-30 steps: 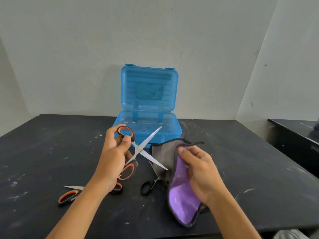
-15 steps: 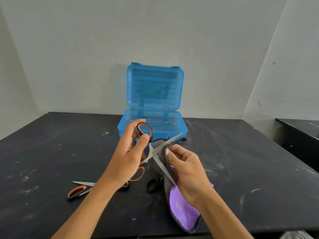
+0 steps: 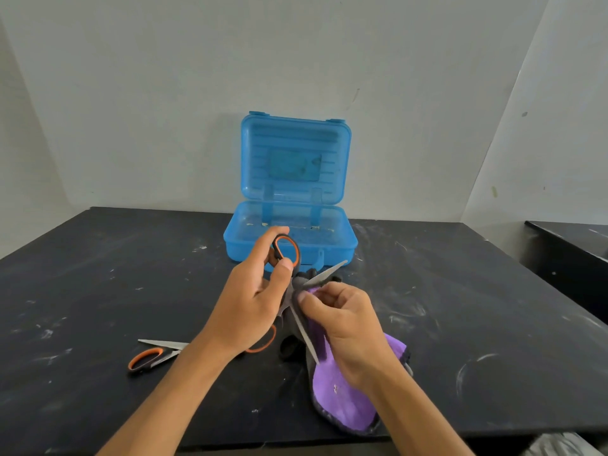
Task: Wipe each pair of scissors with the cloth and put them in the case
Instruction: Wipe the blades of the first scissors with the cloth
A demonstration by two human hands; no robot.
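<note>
My left hand point(image 3: 253, 301) grips the orange-and-black handles of a pair of scissors point(image 3: 307, 337) held with its blades spread apart above the table. My right hand point(image 3: 345, 320) pinches a purple-and-grey cloth point(image 3: 342, 399) around the lower blade near the pivot. The cloth hangs down to the table. A second pair of orange-handled scissors point(image 3: 154, 355) lies on the table to the left. A black-handled pair point(image 3: 289, 348) lies partly hidden under my hands and the cloth. The blue plastic case point(image 3: 240, 245) stands open behind my hands, lid upright.
The black table point(image 3: 98, 274) is scuffed with white marks and ends at a front edge near me. Pale walls close in behind and at both sides. Another dark surface point(image 3: 572, 248) stands at the far right.
My right hand brought the cloth up onto the scissors and closed it on the lower blade. The held scissors shifted right and slightly away from me, toward the case.
</note>
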